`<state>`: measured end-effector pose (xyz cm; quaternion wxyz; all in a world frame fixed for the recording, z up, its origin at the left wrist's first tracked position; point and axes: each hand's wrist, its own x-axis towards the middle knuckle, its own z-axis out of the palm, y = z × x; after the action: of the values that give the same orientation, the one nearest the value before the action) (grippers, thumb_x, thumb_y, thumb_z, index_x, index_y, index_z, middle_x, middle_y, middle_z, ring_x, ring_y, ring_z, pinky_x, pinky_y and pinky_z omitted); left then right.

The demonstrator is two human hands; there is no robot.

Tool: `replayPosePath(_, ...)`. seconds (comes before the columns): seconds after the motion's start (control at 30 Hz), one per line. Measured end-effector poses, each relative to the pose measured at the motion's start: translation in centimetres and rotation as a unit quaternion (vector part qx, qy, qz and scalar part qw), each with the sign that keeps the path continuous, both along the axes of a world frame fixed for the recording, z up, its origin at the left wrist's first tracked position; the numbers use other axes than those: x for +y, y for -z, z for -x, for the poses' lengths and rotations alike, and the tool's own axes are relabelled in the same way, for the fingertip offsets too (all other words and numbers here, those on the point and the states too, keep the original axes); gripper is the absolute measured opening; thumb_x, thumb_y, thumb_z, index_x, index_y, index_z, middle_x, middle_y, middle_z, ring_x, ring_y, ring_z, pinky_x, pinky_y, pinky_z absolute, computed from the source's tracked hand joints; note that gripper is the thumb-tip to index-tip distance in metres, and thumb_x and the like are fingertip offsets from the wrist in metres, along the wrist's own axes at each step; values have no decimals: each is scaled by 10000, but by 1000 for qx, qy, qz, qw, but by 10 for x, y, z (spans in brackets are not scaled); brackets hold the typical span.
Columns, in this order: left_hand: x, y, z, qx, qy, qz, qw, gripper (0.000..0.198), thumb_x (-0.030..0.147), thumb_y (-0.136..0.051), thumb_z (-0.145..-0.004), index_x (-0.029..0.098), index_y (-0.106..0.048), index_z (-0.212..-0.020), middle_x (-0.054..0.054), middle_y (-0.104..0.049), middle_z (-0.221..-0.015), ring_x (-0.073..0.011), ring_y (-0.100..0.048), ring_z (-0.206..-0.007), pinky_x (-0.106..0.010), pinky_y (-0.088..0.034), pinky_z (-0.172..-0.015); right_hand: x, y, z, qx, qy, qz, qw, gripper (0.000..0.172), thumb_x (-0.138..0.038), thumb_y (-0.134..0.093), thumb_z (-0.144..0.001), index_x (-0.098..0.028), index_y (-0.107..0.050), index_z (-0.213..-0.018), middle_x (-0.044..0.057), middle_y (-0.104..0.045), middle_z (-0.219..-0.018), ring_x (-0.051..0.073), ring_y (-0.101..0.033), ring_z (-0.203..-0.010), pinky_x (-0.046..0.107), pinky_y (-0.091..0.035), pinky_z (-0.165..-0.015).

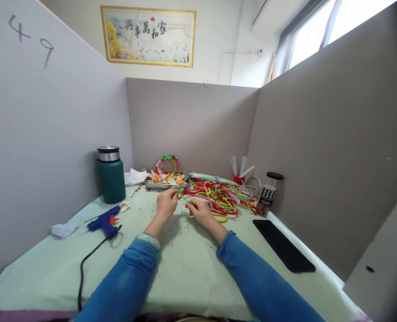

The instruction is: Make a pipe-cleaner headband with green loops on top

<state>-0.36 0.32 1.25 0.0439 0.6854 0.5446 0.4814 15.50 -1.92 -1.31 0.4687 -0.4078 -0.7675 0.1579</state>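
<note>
My left hand (166, 205) pinches one end of a green pipe cleaner (184, 197), which looks curled into a small bend at its fingertips. Lower down, my right hand (201, 212) is closed on the same pipe cleaner, and its tail curves out under the fingers. Both hands are above the middle of the cloth-covered table. Just beyond the right hand lies a tangled heap of pipe cleaners (223, 193) in red, green, yellow and pink. Behind the left hand, a metal tray (151, 184) holds small cut pieces, with colourful pipe-cleaner rings (166, 166) standing on it.
On the left are a green flask (111, 181), a blue glue gun (104, 222) with its black cord, and a crumpled tissue (64, 229). To the right are a lidded jar (270, 192) and a black flat slab (283, 245). Glue sticks (242, 165) stand at the back. Grey partitions (192, 120) enclose the table.
</note>
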Motion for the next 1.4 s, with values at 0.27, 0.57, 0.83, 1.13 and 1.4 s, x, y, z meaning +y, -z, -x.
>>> replayPosePath(0.27, 0, 4, -2, 63, 28, 50, 996, 263, 210, -504, -786, 210, -720, -936, -57, -712, -946, -168, -630, -851, -234, -431, -757, -17, -15, 12, 58, -91, 44, 993, 337, -367, -471, -838, -186, -568, -570, -22, -515, -476, 103, -457, -485, 224, -356, -553)
replayPosePath(0.57, -7, 7, -9, 120, 94, 45, 987, 259, 192, -470, -785, 184, -728, -802, -40, -706, -785, -128, -580, -695, -206, -380, -653, -8, -20, 3, 196, -97, 134, 967, 352, -437, -464, -812, -156, -605, -654, -33, -472, -439, 68, -341, -369, 198, -252, -387)
replayPosePath(0.83, -11, 9, -12, 145, 129, 43, 980, 370, 384, -445, -819, 178, -688, -631, -10, -585, -604, -103, -470, -569, -203, -310, -561, 1, -17, 2, 223, -105, 169, 954, 509, -560, -374, -832, -138, -605, -664, 11, -548, -500, 69, -385, -364, 203, -281, -376)
replayPosePath(1.13, -3, 8, -6, 72, 109, 101, 986, 322, 387, -499, -750, 136, -615, -585, 39, -437, -511, -95, -404, -558, -203, -256, -529, 15, -2, -6, 167, 27, 92, 981, 312, -466, -486, -793, -176, -580, -727, -24, -567, -538, 79, -423, -395, 198, -327, -414)
replayPosePath(1.4, -1, 9, -7, 78, 129, 118, 981, 352, 417, -474, -755, 146, -608, -575, 24, -469, -515, -109, -431, -560, -213, -260, -534, 9, -2, 0, 100, 15, 107, 989, 202, -315, -503, -778, -170, -555, -649, -24, -563, -536, 76, -428, -383, 202, -328, -417)
